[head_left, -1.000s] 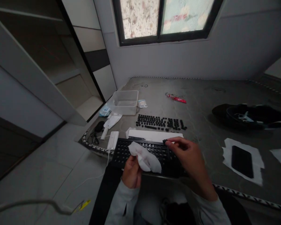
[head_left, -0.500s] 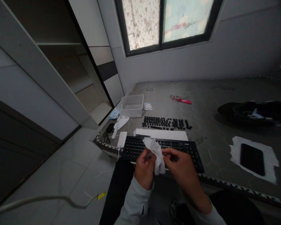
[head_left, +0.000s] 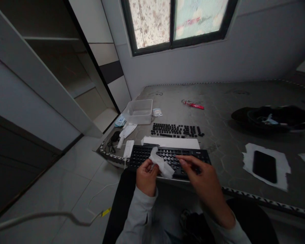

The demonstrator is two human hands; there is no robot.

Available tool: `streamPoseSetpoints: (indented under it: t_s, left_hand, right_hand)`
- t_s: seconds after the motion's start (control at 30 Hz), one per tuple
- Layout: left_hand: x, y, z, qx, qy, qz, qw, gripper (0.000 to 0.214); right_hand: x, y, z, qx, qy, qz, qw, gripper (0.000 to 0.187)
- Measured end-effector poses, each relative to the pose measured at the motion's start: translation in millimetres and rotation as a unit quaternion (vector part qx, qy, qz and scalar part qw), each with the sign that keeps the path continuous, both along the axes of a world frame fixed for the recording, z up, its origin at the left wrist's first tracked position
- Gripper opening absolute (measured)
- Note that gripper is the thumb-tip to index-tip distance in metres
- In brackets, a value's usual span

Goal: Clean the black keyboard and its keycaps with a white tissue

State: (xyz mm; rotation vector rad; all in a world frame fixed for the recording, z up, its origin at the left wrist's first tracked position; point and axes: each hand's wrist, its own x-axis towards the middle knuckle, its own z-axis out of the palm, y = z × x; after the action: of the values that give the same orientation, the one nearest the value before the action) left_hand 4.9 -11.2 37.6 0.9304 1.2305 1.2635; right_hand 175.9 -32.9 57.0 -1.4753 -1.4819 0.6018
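Note:
My left hand [head_left: 146, 177] is closed on a crumpled white wipe [head_left: 165, 166], which stands out from the fingers toward the right. Beneath both hands lies a black keyboard [head_left: 201, 156] with its keycaps off over much of the board. My right hand [head_left: 204, 174] is held over the keyboard's right half, apart from the wipe. Its thumb and index fingertip are pinched together; whatever may be between them is too small to make out. Behind the keyboard, loose black keycaps [head_left: 167, 129] are laid out in rows, with a white strip [head_left: 174, 142] in front of them.
A clear plastic box [head_left: 139, 112] and a small packet [head_left: 157, 112] stand back left. Nearer are a white power strip [head_left: 128, 149] and a black cable [head_left: 110, 146]. A red-handled tool [head_left: 194, 105] lies behind. On the right are a phone [head_left: 264, 166] on white paper and a black cap [head_left: 244, 115].
My right hand has let go of the wipe and moved away to the right. The wipe now hangs from my left hand alone. The view has shifted slightly.

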Motion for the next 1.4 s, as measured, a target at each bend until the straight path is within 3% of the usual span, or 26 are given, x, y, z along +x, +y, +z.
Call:
streamPoseSetpoints:
  t_s: [0.13,0.23,0.33,0.43,0.53,0.7,0.87,1.03,1.13,1.23,1.4]
  left_hand:
    - [1.4,2.8,-3.3,0.001,0.019,-0.052,0.998,0.026]
    - [4.8,-0.8,-2.7,0.049,0.106,-0.1,0.988,0.022]
    - [7.2,-6.3,-2.1,0.103,0.186,-0.126,0.969,0.024]
    - [7.7,-8.4,-0.8,0.089,0.219,-0.118,0.964,0.03]
    - [8.0,-6.1,2.0,0.055,0.186,-0.109,0.975,0.035]
    - [8.9,-1.0,1.9,0.005,0.082,-0.115,0.99,0.048]
    - [9.0,1.9,-4.5,0.006,0.089,-0.111,0.99,0.044]
    - [14.9,0.5,-11.1,0.015,0.086,-0.164,0.983,0.038]
    - [17.9,-0.5,-12.4,-0.007,0.088,-0.165,0.982,0.04]
    - [17.4,1.0,-10.7,-0.028,0.067,-0.149,0.986,0.046]
    - [14.1,4.1,-9.7,-0.065,0.026,-0.126,0.99,0.064]
  right_hand:
    - [-11.6,-3.4,-1.9,0.114,-0.044,-0.044,0.992,0.022]
    - [-18.9,-3.9,-2.9,0.18,-0.095,0.038,0.978,0.033]
    - [-18.1,3.8,-10.4,0.156,-0.096,0.137,0.973,0.033]
    - [-12.4,16.5,-21.8,0.079,-0.028,0.178,0.98,0.029]
    - [-8.6,25.1,-29.1,0.012,0.065,0.179,0.982,0.029]
    - [-12.4,26.0,-30.7,-0.03,0.149,0.113,0.982,0.025]
    - [-15.8,23.8,-28.7,0.01,0.131,0.036,0.991,0.018]
    - [-12.0,22.7,-26.5,0.018,0.121,0.034,0.992,0.01]
    - [-10.3,25.0,-27.8,0.011,0.117,0.025,0.993,0.011]
    - [-7.1,28.2,-29.3,0.036,0.1,0.053,0.993,0.013]
    - [3.7,27.6,-25.7,0.042,0.064,0.162,0.984,0.025]
